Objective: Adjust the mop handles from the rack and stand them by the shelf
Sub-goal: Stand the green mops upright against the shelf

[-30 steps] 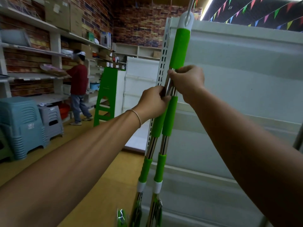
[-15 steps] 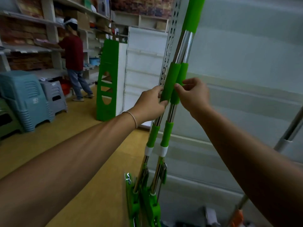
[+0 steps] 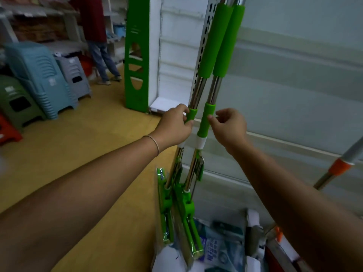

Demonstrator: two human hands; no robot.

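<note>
Blue, grey and green plastic stools [image 3: 42,75] sit in stacks on the yellow floor [image 3: 82,146]. A person in a red top [image 3: 94,18] stands behind them. A green panel [image 3: 137,54] is close by.

Two mop handles [image 3: 206,89] stand side by side against my shelf [image 3: 294,75]. My left hand [image 3: 175,125] is left of them, my right hand [image 3: 229,125] right. Stools [image 3: 39,75] sit far left.

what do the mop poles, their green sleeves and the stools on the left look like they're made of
Mop poles: likely polished metal, chrome or steel; bright mirror-like streaks run along them.
Green sleeves: probably foam or soft rubber; matt, thick, no glare.
Stools: moulded plastic by the look; ribbed stacked shells with a slight sheen.
</note>
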